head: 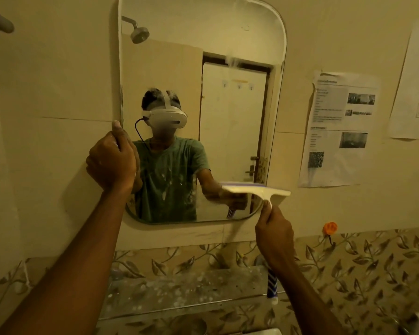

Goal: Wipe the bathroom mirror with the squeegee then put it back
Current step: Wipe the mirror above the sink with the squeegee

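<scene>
At the left of the centre, the left hand [111,163] holds the left edge of the tall wall mirror with rounded corners [203,25]; its fingers curl around the rim and the thumb points up. White smears are on the glass in the lower middle, and one more is near the top.

At the lower right corner of the mirror is the white plastic T-shaped squeegee [257,189]. Its blade lies almost horizontal against the glass, and its right end goes past the mirror's right edge. The stem goes down from the blade into the right hand [273,235], whose fingers are closed around the handle, so the blade is directly above the fingers. This hand is the only one near the tool. I think a short pull downward brings the blade to the bottom rim.

Further right, a small orange wall hook [330,228] is perhaps the storing place; I cannot tell.
</scene>
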Demonstrator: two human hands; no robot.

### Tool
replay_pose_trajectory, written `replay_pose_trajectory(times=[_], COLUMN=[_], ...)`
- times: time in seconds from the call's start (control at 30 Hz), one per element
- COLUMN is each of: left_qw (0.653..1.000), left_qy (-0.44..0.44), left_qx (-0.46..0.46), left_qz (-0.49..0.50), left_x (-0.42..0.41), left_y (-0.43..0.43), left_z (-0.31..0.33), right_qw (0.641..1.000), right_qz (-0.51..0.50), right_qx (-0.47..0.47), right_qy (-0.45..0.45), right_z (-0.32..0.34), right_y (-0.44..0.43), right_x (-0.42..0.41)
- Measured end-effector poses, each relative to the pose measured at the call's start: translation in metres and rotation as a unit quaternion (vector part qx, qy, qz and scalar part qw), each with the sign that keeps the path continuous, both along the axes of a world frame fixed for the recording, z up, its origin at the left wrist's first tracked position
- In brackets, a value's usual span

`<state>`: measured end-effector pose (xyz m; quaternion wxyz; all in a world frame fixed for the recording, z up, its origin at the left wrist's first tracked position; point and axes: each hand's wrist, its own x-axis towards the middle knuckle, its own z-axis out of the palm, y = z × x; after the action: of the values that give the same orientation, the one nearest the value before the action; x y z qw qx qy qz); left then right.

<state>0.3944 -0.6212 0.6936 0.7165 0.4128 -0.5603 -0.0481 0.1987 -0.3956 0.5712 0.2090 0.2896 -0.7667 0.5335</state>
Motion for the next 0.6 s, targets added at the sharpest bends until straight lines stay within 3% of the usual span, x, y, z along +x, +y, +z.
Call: replay_pose_trajectory(times=[0.2,0.4,0.6], left_qw=[1.000,1.000,0.999], left_qy=[-0.011,-0.016,-0.030], left_qx=[-0.007,-0.008,-0.006], left_qz=[-0.004,0.004,0.020], left_x=[0.003,0.002,0.002], left_y=[-0.005,-0.005,-0.005], left_z=[-0.001,-0.001,0.000], right_qw=[0.998,1.000,0.998], right_qz=[-0.001,-0.012,-0.046], right_qx=[-0.039,0.006,0.047], right_qy=[0.047,-0.005,0.002], right_z=[0.061,-0.002,-0.040], right_y=[-0.008,-0.005,0.003], right_x=[-0.017,-0.011,-0.005])
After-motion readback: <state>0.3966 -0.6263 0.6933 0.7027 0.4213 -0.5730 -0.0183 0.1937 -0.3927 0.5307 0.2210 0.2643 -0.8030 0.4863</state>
